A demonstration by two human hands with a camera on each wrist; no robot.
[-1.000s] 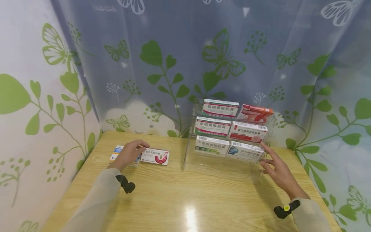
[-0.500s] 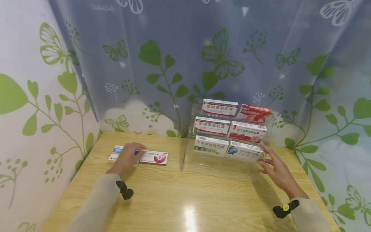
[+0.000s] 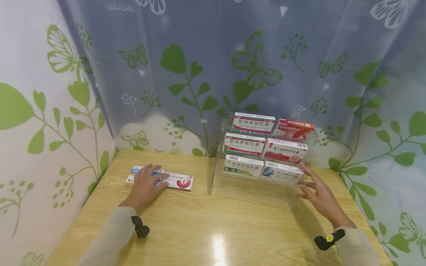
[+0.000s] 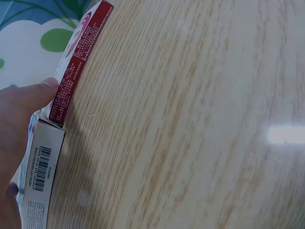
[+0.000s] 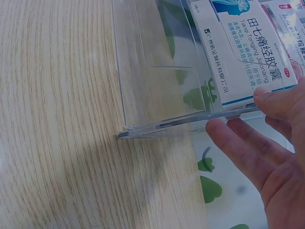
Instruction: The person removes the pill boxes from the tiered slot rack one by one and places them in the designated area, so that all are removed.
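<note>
On the desk [image 3: 186,225], blue-and-yellow box [image 3: 132,176] partly covered by left hand [image 3: 144,184]; clear stand [image 3: 253,190] gripped by right hand [image 3: 319,195]

At the desk's left side, the blue-and-yellow box is laid flat under the left hand, whose fingers are held apart across its top; the thumb is set at the near edge of a white box with red rings [image 3: 179,181], which is laid just to the right, the two being placed end to end; in the left wrist view, a dark red side is shown by the ringed box, and a barcode is carried on its neighbour's white side.

At the right, the stand's side panel is pinched by the right hand, the fingers being clamped on both faces of the clear plastic; six boxes are held in the stand in three tiers of two; in the top tier, a green-and-red box [image 3: 253,124] is placed beside a red box [image 3: 294,130]; in the middle, a similar green-striped box [image 3: 244,145] is paired with a red-striped box [image 3: 285,150]; at the bottom, a white-and-green box [image 3: 243,167] is set left of a box with a blue head [image 3: 282,173], by whose right end the right hand is placed.
</note>
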